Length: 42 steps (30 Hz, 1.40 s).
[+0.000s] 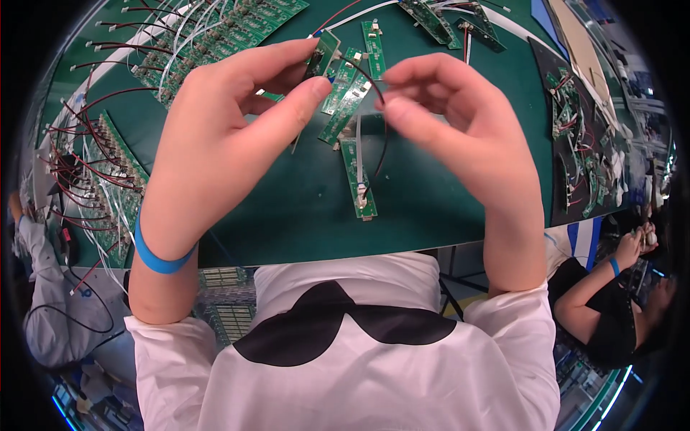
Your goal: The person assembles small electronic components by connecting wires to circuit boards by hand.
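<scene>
My left hand [230, 118] pinches a small green circuit board [328, 49] between thumb and fingers, tilted above the mat; the fingers hide part of it. A dark cable [385, 147] runs from near this board past my right fingertips and down to a narrow circuit board [357, 171] lying on the mat. The fingers of my right hand [460, 118] are closed on that cable, slightly blurred. The narrow board also has a flat white cable and a white connector. Between my hands, several loose narrow boards [345, 108] overlap on the mat.
A large panel of joined boards [241, 32] with wires lies at the far left, another wired panel [108, 172] nearer left. A black mat [568, 190] with wired boards is on the right. The green mat [431, 215] ends before my body. Other people sit on both sides.
</scene>
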Available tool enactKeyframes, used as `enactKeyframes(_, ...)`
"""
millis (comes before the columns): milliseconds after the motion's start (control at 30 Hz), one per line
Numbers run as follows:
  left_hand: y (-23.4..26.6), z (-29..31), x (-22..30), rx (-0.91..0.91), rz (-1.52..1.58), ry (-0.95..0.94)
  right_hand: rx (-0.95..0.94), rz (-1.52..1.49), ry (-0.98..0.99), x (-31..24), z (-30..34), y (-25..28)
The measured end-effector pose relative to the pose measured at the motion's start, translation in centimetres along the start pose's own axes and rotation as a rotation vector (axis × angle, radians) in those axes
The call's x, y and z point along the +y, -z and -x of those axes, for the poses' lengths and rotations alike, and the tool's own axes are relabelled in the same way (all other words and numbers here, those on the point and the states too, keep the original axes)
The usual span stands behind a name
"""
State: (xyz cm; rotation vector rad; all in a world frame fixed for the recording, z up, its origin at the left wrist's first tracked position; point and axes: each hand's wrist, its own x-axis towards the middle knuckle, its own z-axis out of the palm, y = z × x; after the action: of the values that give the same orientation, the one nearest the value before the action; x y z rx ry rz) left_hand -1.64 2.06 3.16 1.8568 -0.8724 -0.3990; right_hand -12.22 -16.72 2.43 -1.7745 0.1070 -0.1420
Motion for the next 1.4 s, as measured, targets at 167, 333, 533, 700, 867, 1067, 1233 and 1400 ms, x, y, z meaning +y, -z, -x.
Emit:
enactKeyframes(167,0.5,0.4,-0.2,-0.063,0.072,0.020,-0.112,0.007,-0.122,-0.7,-1.3,-0.4)
enactKeyframes(333,-0.1,0.9,-1.0,0.019,0.127,-0.159,-0.274,-0.282,-0.212,-1.1,-1.3,0.4)
enactKeyframes(533,0.0,0.3,-2.3,-0.053,0.193,-0.427,-0.170,-0.234,-0.051,0.5,-1.3,0.3)
enactKeyframes(700,-0.3,-0.4,-3.8,-0.159,0.050,-0.607,-0.261,-0.269,-0.076,0.8,-1.0,-0.1)
enactKeyframes(867,-0.8,-0.7,-4.0,-0.152,-0.078,-0.699,-0.286,-0.370,-0.141,1.1,-0.8,-0.1)
enactKeyframes(1067,-0.7,-1.0,-3.8,-0.110,-0.280,-0.803,-0.246,-0.602,-0.269,0.5,-0.1,-0.7)
enactKeyframes(1233,-1.2,-0.1,-2.9,-0.071,0.430,0.031,-0.175,-0.223,-0.122,0.8,0.2,-0.6)
enactKeyframes(1400,-0.6,0.4,-4.5,-0.462,0.905,0.420,-0.128,0.092,0.173,1.2,0.2,-1.2)
